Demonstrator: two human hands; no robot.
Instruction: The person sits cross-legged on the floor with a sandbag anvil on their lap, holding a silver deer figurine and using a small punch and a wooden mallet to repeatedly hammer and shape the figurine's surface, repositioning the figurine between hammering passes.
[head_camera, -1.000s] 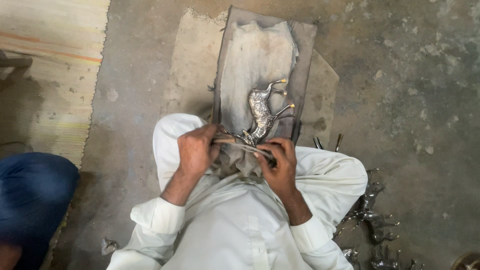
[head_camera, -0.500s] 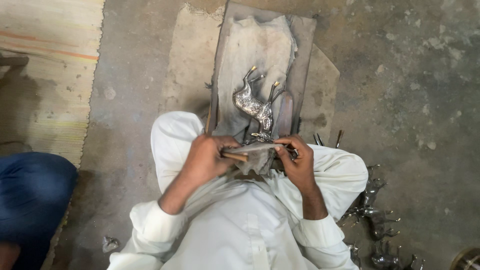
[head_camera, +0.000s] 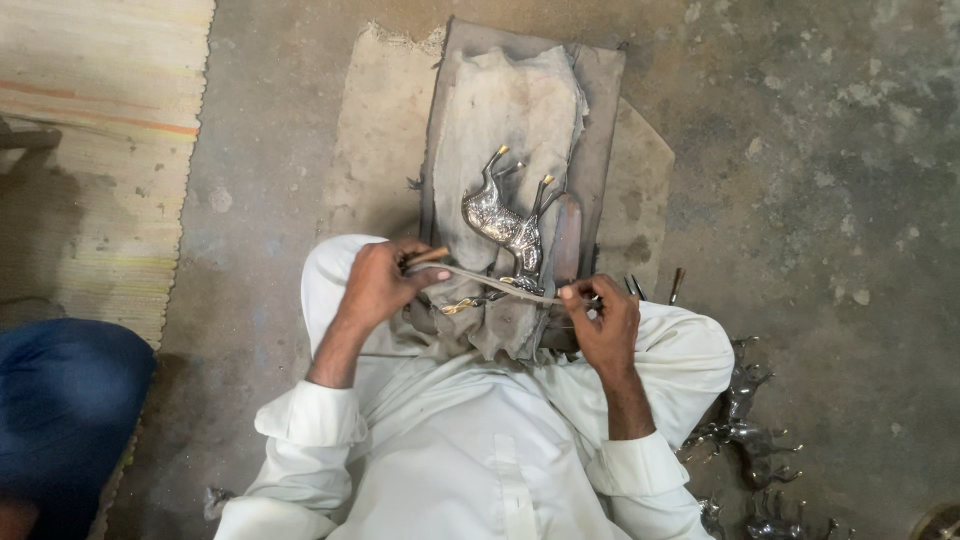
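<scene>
A shiny metal horse figurine (head_camera: 505, 225) lies upside down, legs pointing away, on a grey cloth-covered board (head_camera: 600, 110) between my knees. A long thin metal file (head_camera: 500, 284) with a wooden handle runs across the figurine's lower end. My left hand (head_camera: 378, 280) grips the handle end of the file. My right hand (head_camera: 600, 320) pinches the file's tip on the other side. I wear white clothes with rolled sleeves.
Several dark unfinished metal figurines (head_camera: 745, 430) lie on the concrete floor at my right. A woven mat (head_camera: 90, 150) covers the floor at left. A person's blue-clad knee (head_camera: 65, 410) shows at lower left. Small tools (head_camera: 675, 285) lie by the board.
The figurine has turned, its legs now pointing away from me. My hands have spread wider apart along the file, the right hand moving further right.
</scene>
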